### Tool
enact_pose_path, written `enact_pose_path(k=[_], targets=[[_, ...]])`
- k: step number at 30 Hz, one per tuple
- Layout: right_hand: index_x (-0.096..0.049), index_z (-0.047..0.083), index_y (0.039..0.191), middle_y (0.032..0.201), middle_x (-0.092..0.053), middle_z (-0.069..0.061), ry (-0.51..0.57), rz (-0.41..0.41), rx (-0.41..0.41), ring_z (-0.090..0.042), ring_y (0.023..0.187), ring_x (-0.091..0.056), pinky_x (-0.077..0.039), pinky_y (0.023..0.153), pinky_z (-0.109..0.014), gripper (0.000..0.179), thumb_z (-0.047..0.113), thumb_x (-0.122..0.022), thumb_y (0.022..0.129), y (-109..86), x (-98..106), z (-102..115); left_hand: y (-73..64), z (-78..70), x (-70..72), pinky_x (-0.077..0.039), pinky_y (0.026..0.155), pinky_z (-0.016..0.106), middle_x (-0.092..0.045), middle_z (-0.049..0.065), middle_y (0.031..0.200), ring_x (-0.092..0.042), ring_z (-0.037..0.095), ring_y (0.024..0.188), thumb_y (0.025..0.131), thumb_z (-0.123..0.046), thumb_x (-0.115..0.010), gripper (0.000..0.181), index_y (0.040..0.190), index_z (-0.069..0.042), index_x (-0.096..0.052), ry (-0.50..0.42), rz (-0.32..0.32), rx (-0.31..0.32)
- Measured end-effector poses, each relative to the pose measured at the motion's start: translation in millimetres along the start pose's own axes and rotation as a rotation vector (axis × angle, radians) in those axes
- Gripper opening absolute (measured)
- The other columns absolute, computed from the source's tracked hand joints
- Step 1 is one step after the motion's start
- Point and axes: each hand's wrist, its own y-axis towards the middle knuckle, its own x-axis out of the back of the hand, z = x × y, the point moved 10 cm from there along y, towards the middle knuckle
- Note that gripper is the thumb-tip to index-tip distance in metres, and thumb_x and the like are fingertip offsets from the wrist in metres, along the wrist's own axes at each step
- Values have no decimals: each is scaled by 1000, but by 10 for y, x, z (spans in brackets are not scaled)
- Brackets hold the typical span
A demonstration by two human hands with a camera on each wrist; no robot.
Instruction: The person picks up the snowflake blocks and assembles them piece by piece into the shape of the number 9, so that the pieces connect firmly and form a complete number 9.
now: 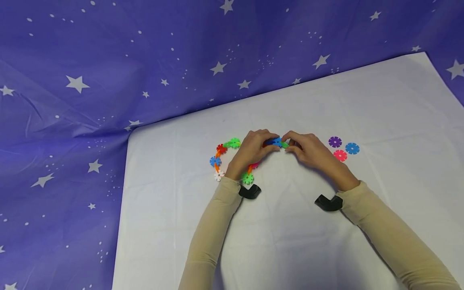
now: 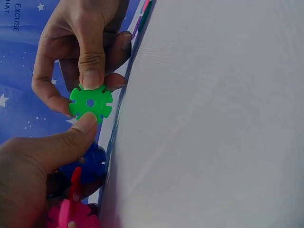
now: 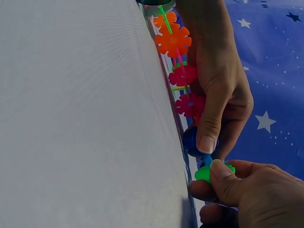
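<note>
My left hand (image 1: 252,149) holds the end of a chain of notched plastic snowflake discs, with its thumb over a dark blue disc (image 3: 194,141). My right hand (image 1: 308,149) pinches a green snowflake disc (image 2: 90,102) between thumb and fingers. Both hands meet here: the left thumb tip lies at the green disc's lower edge in the left wrist view. A lighter blue disc (image 1: 277,141) shows between the hands. Pink discs (image 3: 183,75) and an orange disc (image 3: 173,41) follow along the chain behind the left hand, which hides part of it from the head camera.
The chain curves round on the white tablecloth (image 1: 174,201), past a red disc (image 1: 222,148), a blue disc (image 1: 215,161) and a white disc (image 1: 219,175). Right of the right hand lie loose purple (image 1: 335,141), blue (image 1: 352,148) and pink discs (image 1: 340,155). A starry purple cloth (image 1: 181,48) hangs behind.
</note>
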Motion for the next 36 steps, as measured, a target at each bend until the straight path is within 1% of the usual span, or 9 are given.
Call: enact_pose_path(k=[8, 12, 16, 19, 22, 25, 28, 31, 36], targets=[[-60, 10, 114, 77, -66, -4, -39, 12, -23, -15, 66, -54, -46, 64, -33, 29, 9, -72, 88, -1, -6, -11, 16, 4, -2, -39, 80, 31, -67, -2, 97, -54, 12, 82, 91, -38, -69, 42, 125, -14, -67, 45, 14, 17], [-57, 10, 121, 80, -62, -1, -47, 64, -89, -13, 65, -51, -43, 64, -31, 39, 20, -75, 87, -29, 71, -116, 11, 39, 1, -40, 84, 32, -66, -1, 102, -55, 14, 90, 93, -40, -66, 43, 129, -17, -65, 89, 29, 47], [-59, 10, 118, 83, -60, 1, -33, 135, -184, -12, 65, -48, -39, 62, -27, 43, 21, -81, 82, -167, 285, -320, -1, 71, 11, -41, 88, 33, -64, -1, 107, -54, 14, 96, 94, -39, -64, 44, 133, -17, -62, 95, 40, 67], [-62, 12, 108, 84, -57, 1, -17, 231, -228, -12, 69, -47, -38, 63, -25, 41, 22, -85, 76, -296, 375, -455, -18, 91, 20, -40, 89, 33, -63, 0, 109, -54, 15, 98, 94, -38, -65, 45, 134, -17, -61, 87, 39, 71], [-64, 13, 103, 87, -54, -1, 12, 339, -226, -13, 73, -46, -39, 65, -24, 42, 25, -88, 71, -383, 358, -506, -33, 113, 23, -40, 89, 33, -62, 0, 110, -55, 15, 98, 94, -38, -65, 45, 133, -17, -62, 87, 36, 72], [-64, 14, 101, 93, -54, -2, 11, 397, -184, -14, 79, -47, -41, 69, -25, 42, 25, -89, 70, -414, 325, -472, -39, 121, 22, -41, 89, 33, -62, 0, 110, -55, 15, 100, 94, -39, -65, 45, 133, -17, -62, 87, 38, 68], [-64, 14, 99, 96, -54, 0, -30, 409, -155, -15, 85, -47, -42, 74, -28, 38, 24, -88, 71, -409, 313, -437, -37, 118, 29, -41, 90, 33, -62, 1, 110, -55, 16, 101, 94, -38, -65, 45, 133, -17, -62, 85, 38, 63], [-64, 13, 97, 96, -56, 1, -48, 395, -168, -15, 86, -47, -42, 75, -28, 35, 22, -88, 72, -392, 328, -445, -31, 107, 47, -41, 89, 34, -62, 2, 110, -54, 16, 101, 94, -37, -65, 44, 133, -16, -62, 82, 31, 59], [-63, 8, 99, 87, -59, -1, 18, 291, -211, -13, 75, -47, -41, 65, -24, 34, 14, -86, 74, -350, 381, -493, -12, 93, 49, -41, 89, 33, -62, 2, 110, -54, 16, 100, 94, -37, -65, 44, 133, -16, -62, 90, 24, 50]])
